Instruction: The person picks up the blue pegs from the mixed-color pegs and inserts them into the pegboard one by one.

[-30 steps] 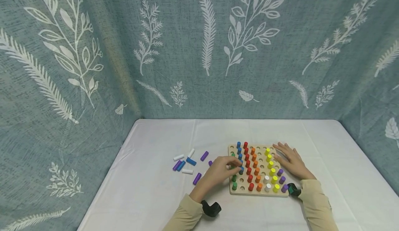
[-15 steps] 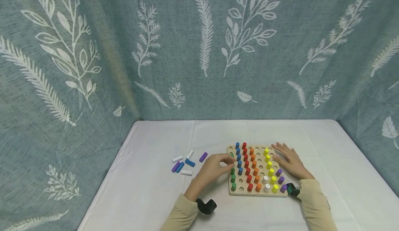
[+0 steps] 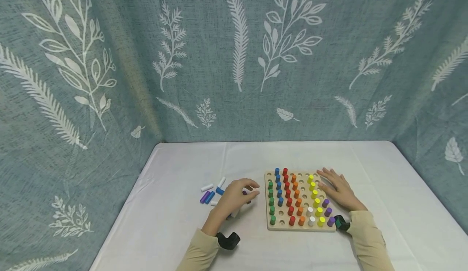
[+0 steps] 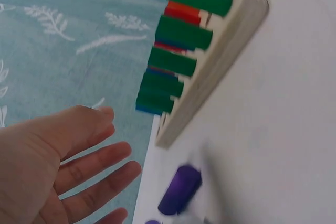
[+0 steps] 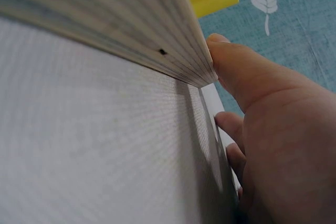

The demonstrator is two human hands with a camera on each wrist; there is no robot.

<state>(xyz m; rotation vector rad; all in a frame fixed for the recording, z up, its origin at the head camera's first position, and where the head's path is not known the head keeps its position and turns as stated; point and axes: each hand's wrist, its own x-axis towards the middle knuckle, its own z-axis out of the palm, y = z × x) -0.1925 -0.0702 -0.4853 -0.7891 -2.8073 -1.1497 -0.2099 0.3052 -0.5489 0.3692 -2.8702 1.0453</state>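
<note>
A wooden pegboard (image 3: 284,228) lies on the table, with coloured pegs standing in rows. Its leftmost row holds green pegs (image 4: 178,32), beside rows of blue pegs (image 3: 279,186) and red pegs (image 3: 288,193). My left hand (image 3: 234,196) is left of the board, fingers loosely bent and nothing between them. Close to its fingertips a purple peg (image 4: 180,189) lies on the table, partly covered by the hand in the head view. My right hand (image 3: 340,189) rests at the board's right edge, fingers extended and thumb (image 5: 231,66) against its side.
Left of my left hand lie loose pegs: a white peg (image 3: 206,187), a blue peg (image 3: 210,198), a purple peg (image 3: 204,197) and several others, some hidden behind the hand. A patterned curtain (image 3: 219,59) hangs behind the white table (image 3: 175,222).
My left hand has let go of a blue peg standing in the board and moved left, away from the board towards the loose pegs. My right hand has stayed at the board's edge.
</note>
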